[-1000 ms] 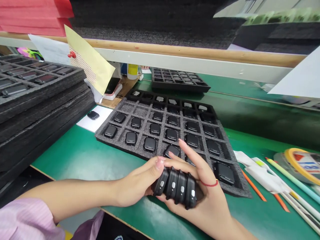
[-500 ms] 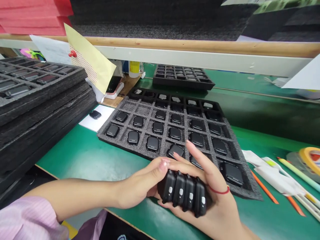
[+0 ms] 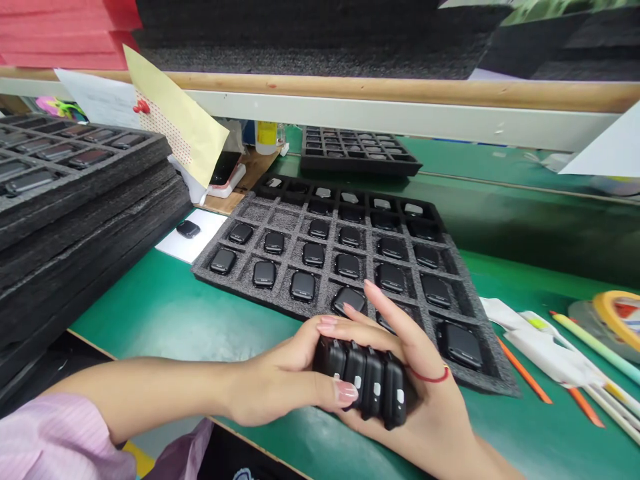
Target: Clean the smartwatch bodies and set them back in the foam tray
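Several black smartwatch cases (image 3: pixel 375 387) stand side by side in a row, their side edges facing me, each with a pale oval button. My right hand (image 3: pixel 435 413), with a red string round the base of a raised finger, cradles the row from the right and from below. From the left, my left hand (image 3: pixel 275 393) grips the end of the row, its thumb lying across the side of the leftmost cases. Its other fingers curl over the top and are partly hidden. Just beyond the hands lies a grey foam tray (image 3: pixel 327 280) with watch cases in most of its compartments.
Stacked foam trays (image 3: pixel 100 193) rise at the left. One watch case (image 3: pixel 189 229) lies on white paper (image 3: pixel 175 248). Another filled tray (image 3: pixel 360 165) sits behind, under a shelf edge (image 3: pixel 350 113). White tools (image 3: pixel 535 347), pens and a tape roll (image 3: pixel 617 320) occupy the right.
My left thumb has come down from the top of the row onto the side of the leftmost cases. The view has shifted slightly; the watch cases remain in my hands.
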`<action>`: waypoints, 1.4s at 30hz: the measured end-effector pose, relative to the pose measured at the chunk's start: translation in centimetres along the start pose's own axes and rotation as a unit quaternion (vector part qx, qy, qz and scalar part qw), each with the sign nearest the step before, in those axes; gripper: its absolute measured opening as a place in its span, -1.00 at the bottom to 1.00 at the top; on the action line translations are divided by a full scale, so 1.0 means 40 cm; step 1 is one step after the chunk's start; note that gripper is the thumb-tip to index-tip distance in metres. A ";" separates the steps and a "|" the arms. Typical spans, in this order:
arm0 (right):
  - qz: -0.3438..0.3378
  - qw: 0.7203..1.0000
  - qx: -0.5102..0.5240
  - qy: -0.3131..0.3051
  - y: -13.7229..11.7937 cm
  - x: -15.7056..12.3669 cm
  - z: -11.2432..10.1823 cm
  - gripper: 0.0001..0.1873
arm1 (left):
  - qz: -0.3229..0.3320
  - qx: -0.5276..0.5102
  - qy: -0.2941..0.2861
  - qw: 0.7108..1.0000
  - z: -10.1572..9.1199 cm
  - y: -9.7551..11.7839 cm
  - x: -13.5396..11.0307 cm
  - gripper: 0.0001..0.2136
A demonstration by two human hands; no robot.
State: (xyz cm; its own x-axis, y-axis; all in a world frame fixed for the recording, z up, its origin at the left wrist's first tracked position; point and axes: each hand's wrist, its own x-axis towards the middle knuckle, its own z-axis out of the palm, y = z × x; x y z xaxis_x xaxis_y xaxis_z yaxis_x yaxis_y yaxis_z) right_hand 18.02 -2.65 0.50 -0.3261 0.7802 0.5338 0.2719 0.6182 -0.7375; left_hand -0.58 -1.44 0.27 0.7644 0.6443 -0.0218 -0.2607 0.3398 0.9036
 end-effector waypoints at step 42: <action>-0.118 0.986 -0.113 -0.045 -0.004 0.000 -0.014 0.02 | 0.080 0.154 0.104 0.979 0.015 0.022 0.009 -0.42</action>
State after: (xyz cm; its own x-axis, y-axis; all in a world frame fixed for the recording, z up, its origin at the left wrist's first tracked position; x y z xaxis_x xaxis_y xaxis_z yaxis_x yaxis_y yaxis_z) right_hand 18.47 -2.70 0.86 -0.4797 0.6074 0.6332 0.3701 0.7944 -0.4816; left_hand -0.18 -1.32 1.32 0.5832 0.8090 0.0734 -0.1531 0.0207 0.9880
